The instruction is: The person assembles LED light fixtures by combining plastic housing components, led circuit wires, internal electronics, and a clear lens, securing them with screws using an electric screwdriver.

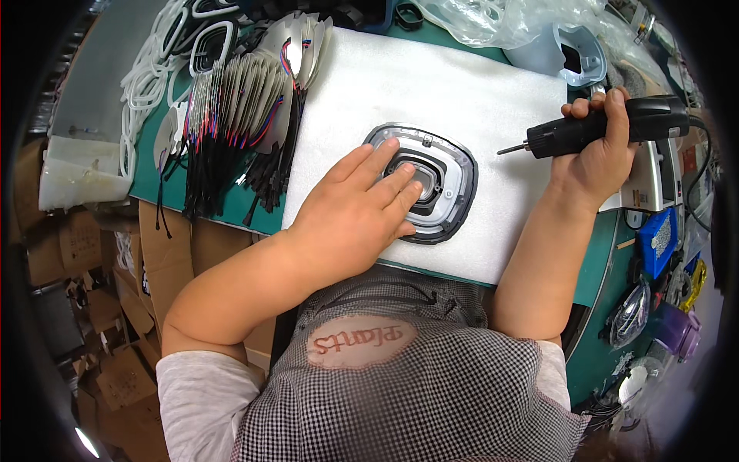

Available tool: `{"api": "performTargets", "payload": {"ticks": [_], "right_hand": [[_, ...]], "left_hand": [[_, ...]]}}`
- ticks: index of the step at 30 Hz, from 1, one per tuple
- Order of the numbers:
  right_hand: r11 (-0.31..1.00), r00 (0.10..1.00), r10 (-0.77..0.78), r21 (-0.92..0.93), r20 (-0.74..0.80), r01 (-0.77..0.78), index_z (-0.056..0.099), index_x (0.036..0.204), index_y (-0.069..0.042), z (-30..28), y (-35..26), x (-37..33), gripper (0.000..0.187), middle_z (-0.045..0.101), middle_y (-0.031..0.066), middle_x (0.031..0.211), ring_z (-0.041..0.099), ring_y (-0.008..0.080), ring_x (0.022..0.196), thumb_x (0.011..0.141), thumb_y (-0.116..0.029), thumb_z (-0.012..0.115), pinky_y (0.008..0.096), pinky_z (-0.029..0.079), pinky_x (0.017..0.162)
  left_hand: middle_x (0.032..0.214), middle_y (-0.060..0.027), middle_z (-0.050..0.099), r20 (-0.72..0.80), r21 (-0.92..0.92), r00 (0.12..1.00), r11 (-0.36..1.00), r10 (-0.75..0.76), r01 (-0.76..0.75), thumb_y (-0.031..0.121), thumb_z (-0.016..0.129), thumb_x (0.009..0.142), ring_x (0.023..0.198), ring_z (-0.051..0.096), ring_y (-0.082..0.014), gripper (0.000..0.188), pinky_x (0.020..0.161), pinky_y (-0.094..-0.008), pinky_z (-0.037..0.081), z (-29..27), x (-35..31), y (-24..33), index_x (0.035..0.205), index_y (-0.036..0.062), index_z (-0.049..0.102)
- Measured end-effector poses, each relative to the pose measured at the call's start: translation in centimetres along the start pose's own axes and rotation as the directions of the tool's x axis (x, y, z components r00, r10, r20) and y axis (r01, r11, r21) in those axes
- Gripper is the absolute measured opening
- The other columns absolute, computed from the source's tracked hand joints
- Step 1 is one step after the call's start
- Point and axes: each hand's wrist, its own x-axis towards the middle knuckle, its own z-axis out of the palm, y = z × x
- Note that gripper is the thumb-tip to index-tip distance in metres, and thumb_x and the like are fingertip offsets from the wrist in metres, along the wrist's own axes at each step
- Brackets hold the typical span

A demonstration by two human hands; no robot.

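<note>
Flat on a white foam sheet (pixel 354 85) lies a rounded plastic housing part (pixel 454 192), with a dark rim, a pale ring and a recessed centre. My left hand (pixel 354 196) rests on its left side, fingers stretched out over the ring and the centre, covering part of both. In my right hand (pixel 596 158) is a black electric screwdriver (pixel 573 135), its thin bit pointing left toward the housing part, apart from it. A cable runs from the screwdriver's back end at the right.
Left of the foam stand several flat pale pieces with black, red and blue wires (pixel 246 100). White and black ring gaskets (pixel 158 69) hang farther left. At the far right are a light-blue plastic shell (pixel 546 54) and clear plastic bags (pixel 477 19). A blue tray of screws (pixel 658 242) sits right.
</note>
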Motion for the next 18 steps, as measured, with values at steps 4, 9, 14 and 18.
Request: {"api": "performTargets", "payload": {"ticks": [4,9,14,18], "right_hand": [[1.000,1.000,-0.002,-0.012,-0.018,0.002,0.055,0.098,-0.003,0.0,-0.2,0.2,0.020,0.054,0.0055,0.072,0.057,0.0174,0.059,0.084,-0.012,0.065,0.0348,0.051,0.061],[1.000,1.000,-0.004,0.012,-0.010,0.004,0.054,0.101,-0.003,0.5,-0.2,0.2,0.020,0.054,0.0054,0.075,0.055,0.0172,0.059,0.085,-0.010,0.065,0.0328,0.050,0.059],[0.999,1.000,0.006,0.036,0.030,-0.007,0.051,0.112,-0.006,-1.0,0.0,0.7,0.026,0.054,0.0054,0.078,0.053,0.0143,0.060,0.089,-0.013,0.060,0.0294,0.049,0.058],[1.000,1.000,0.003,-0.002,-0.016,-0.003,0.050,0.117,-0.006,-0.5,-0.6,-0.1,0.034,0.053,0.0037,0.080,0.052,0.0140,0.064,0.088,-0.017,0.063,0.0296,0.046,0.060]], "left_hand": [[0.120,-0.0090,0.062,0.044,-0.036,0.999,0.999,0.032,-0.030,0.030,0.073,0.073,0.125,0.048,-0.0299,0.047,0.108,-0.0452,0.032,-0.2,0.6,-0.5,0.115,0.0100,0.065],[0.120,-0.0114,0.062,0.108,0.029,0.992,0.997,0.072,-0.075,0.028,0.068,0.078,0.124,0.048,-0.0304,0.043,0.110,-0.0468,0.029,-1.2,0.9,-0.9,0.116,0.0077,0.064],[0.126,-0.0142,0.058,0.085,-0.008,0.990,0.993,0.114,-0.114,0.028,0.063,0.081,0.127,0.045,-0.0324,0.044,0.111,-0.0498,0.025,-0.6,-0.1,-1.0,0.118,0.0033,0.060],[0.125,-0.0090,0.058,-0.081,-0.110,0.993,0.989,0.086,-0.095,0.030,0.066,0.081,0.126,0.045,-0.0322,0.045,0.108,-0.0477,0.030,-1.1,-0.8,-1.8,0.119,0.0083,0.059]]}}
